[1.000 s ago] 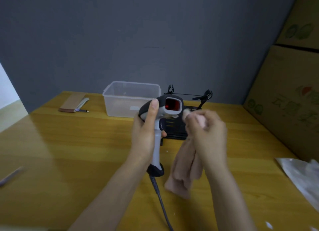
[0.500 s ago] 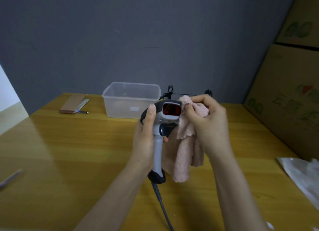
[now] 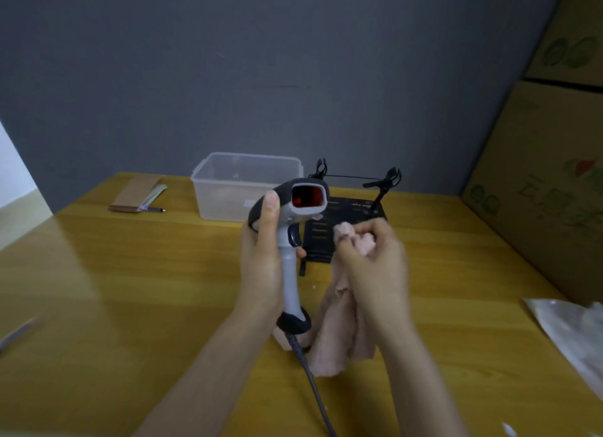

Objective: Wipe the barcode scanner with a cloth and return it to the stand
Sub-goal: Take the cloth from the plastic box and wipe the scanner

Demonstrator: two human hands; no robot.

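Observation:
My left hand (image 3: 262, 260) grips the grey handle of the barcode scanner (image 3: 295, 228) and holds it upright above the table, its red window facing me and its cable trailing toward me. My right hand (image 3: 375, 267) holds a bunched pink cloth (image 3: 336, 335) just right of the scanner's handle, below the head; the cloth's loose end hangs down to the table. The black stand (image 3: 346, 214) lies behind both hands, partly hidden by them.
A clear plastic tub (image 3: 241, 188) stands at the back, left of the stand. A brown notebook with a pen (image 3: 137, 198) lies at the back left. Cardboard boxes (image 3: 548, 188) rise along the right side. A plastic bag (image 3: 574, 335) lies at the right edge.
My right hand with the cloth has dropped from the scanner's head, down and to the right, to beside the handle. The scanner in my left hand has stayed about where it was.

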